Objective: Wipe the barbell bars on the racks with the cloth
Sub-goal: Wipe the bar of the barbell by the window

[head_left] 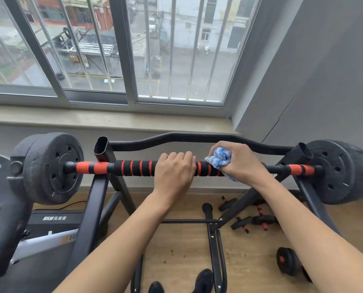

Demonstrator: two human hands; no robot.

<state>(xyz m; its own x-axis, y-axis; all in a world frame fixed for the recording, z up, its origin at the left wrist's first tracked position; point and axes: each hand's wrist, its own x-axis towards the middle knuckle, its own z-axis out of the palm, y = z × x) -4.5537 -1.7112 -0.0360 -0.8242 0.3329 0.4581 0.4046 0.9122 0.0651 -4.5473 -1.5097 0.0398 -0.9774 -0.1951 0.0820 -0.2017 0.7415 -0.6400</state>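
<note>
The left hand [175, 170] curled palm-down over the middle of the barbell bar [134, 167], fingers wrapped round its black-and-orange grip. Just beside it along the bar, the right hand [240, 160] clutched a bunched blue-and-white cloth [218, 158], pressing it onto the bar. Both forearms reached forward, wrists level. The bar lay across the black rack [101, 149], with a black weight plate [54, 168] at each end.
</note>
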